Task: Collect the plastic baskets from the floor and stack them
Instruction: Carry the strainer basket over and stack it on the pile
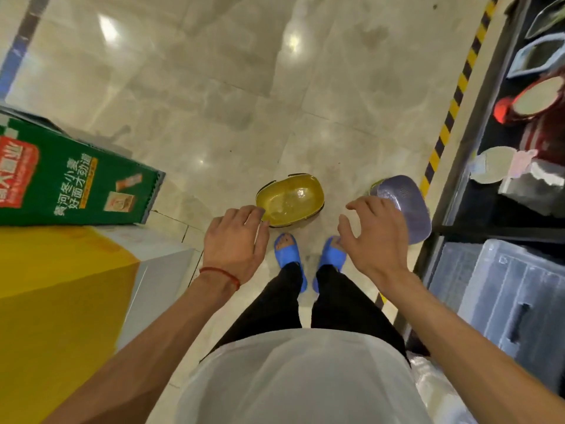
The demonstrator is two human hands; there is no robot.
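Note:
A yellow plastic basket (290, 199) lies on the tiled floor just ahead of my feet, mouth up. A purple plastic basket (403, 206) lies to its right, by the foot of a dark shelf. My left hand (235, 243) hovers above the floor near the yellow basket's left rim, fingers spread, holding nothing. My right hand (373, 234) hangs in front of the purple basket and hides its left part; its fingers are apart and empty. Whether either hand touches a basket I cannot tell.
A green printed carton (70, 179) and a yellow-and-white box (67, 289) stand at my left. A dark shelf unit (477, 166) with bowls and clear plastic bins (501, 298) runs along the right, edged by yellow-black floor tape (452, 108). Glossy tile floor (232, 87) stretches ahead.

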